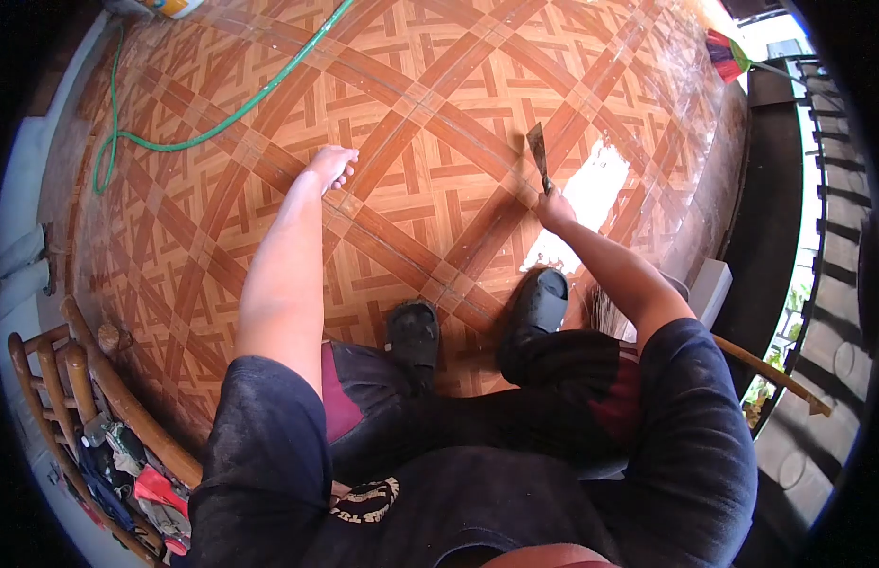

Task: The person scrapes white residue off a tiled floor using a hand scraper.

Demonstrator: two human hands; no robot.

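Note:
My right hand [554, 208] is closed round the handle of a scraper [538, 151], whose flat blade points away from me above the patterned floor [411, 170]. Just right of this hand, a bright white patch [595, 185] lies on the floor. My left hand [333, 168] is held out over the floor at left of centre, its fingers curled; whether anything small is inside them is hidden.
A green hose [240, 112] curves across the upper left floor. Wooden furniture [127, 388] holding cloths stands lower left. My sandals [543, 298] are near the white patch. A broom head [726, 55] is upper right, beside a dark railing [837, 218].

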